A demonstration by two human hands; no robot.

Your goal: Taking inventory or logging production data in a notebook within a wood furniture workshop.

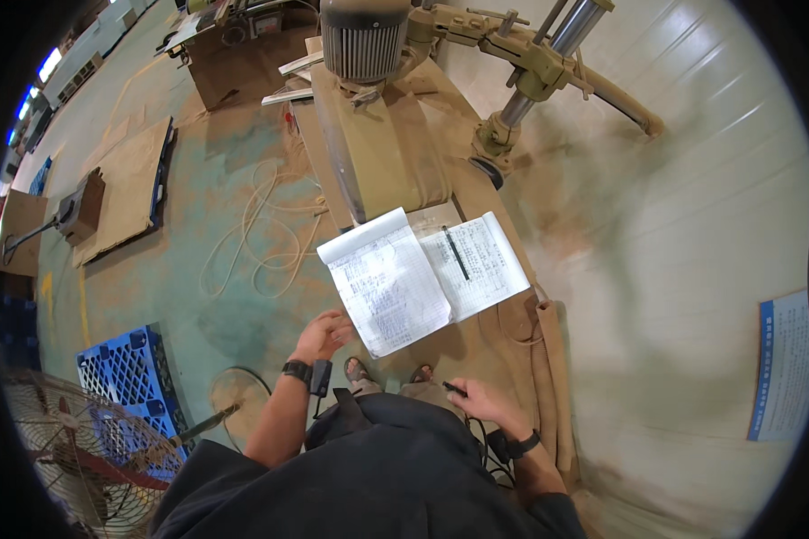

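Two notepads lie side by side on the dusty machine table. The left notepad (386, 292) has its cover folded back and shows a page full of handwriting. On the right notepad (494, 269), also written on, rests a black pen (456, 252). My left hand (325, 335) is by the left notepad's lower left edge, fingers loosely bent and apart; whether they touch the paper I cannot tell. Low in front of my body, my right hand (484, 402) grips a short black pen-like thing (456, 389) between thumb and fingers.
Beyond the notepads stands a motor (364, 45) on the machine, with a clamped metal arm (539, 72) to its right. Cord (265, 229) lies looped on the floor. At left are a blue pallet (130, 373) and a fan (72, 440); a hose (548, 386) runs at right.
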